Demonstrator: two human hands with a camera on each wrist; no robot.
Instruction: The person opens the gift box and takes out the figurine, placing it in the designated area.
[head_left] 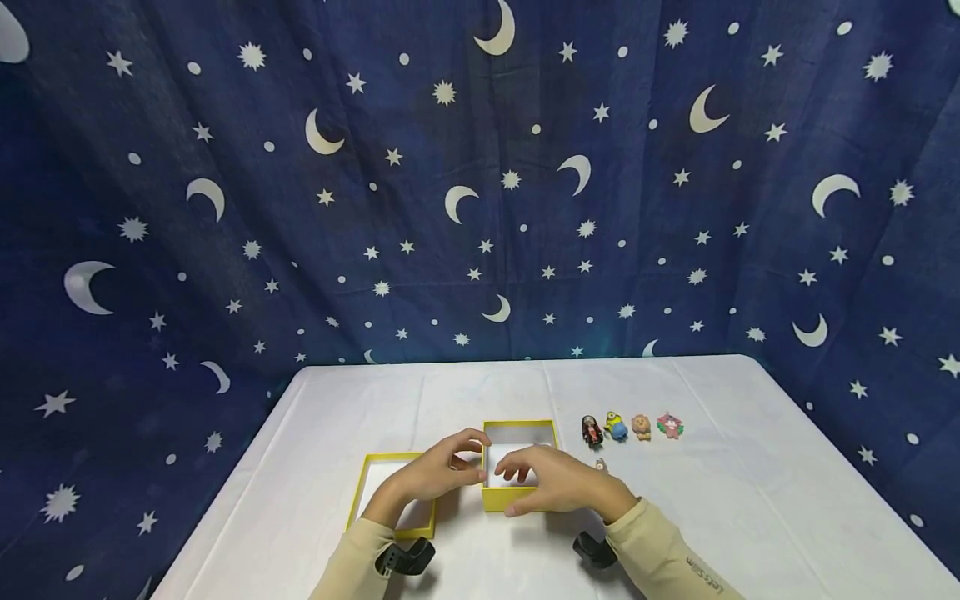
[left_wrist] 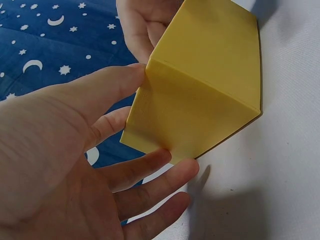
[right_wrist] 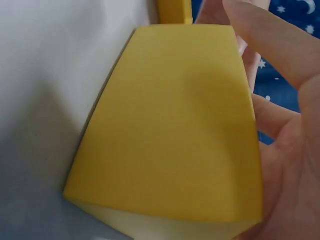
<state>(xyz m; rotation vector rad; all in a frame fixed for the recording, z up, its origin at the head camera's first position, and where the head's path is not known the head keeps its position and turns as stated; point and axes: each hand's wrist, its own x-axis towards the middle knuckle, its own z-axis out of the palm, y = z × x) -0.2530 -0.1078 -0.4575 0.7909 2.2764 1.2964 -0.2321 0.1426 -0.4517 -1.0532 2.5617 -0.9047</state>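
A yellow box [head_left: 498,500] with a white inside stands open-topped on the table. My left hand [head_left: 444,467] is at its left side, thumb near a top corner and fingers loosely spread along the outer wall [left_wrist: 185,110]. Over the near part of the box hangs my right hand [head_left: 551,479], its fingers bent loosely above the opening and its thumb outside the near wall [right_wrist: 170,125]. Nothing shows between the right thumb and fingers. Part of the box's right side is hidden by that hand.
Left of the box lies a shallow yellow-rimmed lid [head_left: 358,492], partly under my left forearm. At the right stand a dark-haired figurine [head_left: 592,432], a Minion [head_left: 616,427], a tan animal figurine [head_left: 641,427] and a pink figurine [head_left: 670,426]. Another small figurine [head_left: 601,464] is partly hidden.
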